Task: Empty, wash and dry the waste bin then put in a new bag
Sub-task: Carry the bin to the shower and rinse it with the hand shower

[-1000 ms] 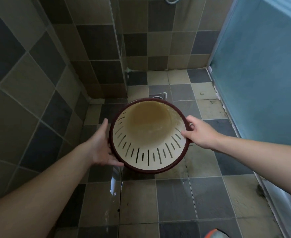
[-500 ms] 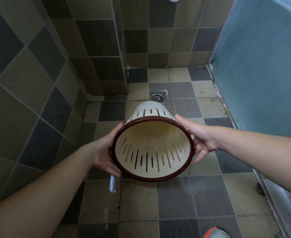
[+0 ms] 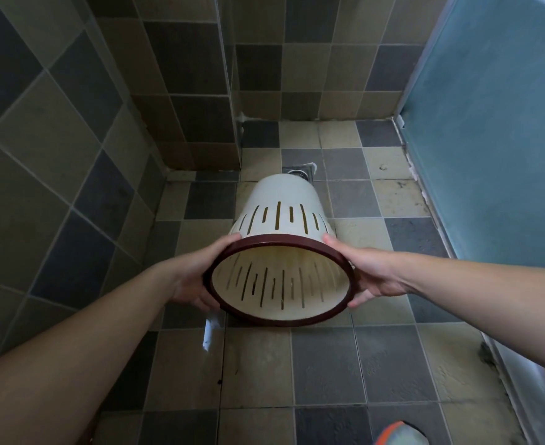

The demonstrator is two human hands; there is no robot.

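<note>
No brand, label or writing is showing anywhere on the cream plastic waste bin with a dark maroon rim (image 3: 282,216); its smooth tapered wall is carrying a ring of narrow vertical slots near the mouth, and faint brownish staining is showing inside. The bin is being held in the air over the tiled floor (image 3: 329,364), tipped so that its round mouth is facing the camera and its closed base is pointing away toward the square metal floor drain (image 3: 299,172). The left hand (image 3: 194,277) is gripping the rim on its left side, fingers curled round the edge. The right hand (image 3: 372,274) is gripping the rim on the right side, thumb on top and fingers wrapping underneath. The floor is looking matte, in beige, grey and dark square tiles, with a wet glossy streak (image 3: 210,332) below the bin. A frosted blue-green panel (image 3: 496,123) is standing along the right.
</note>
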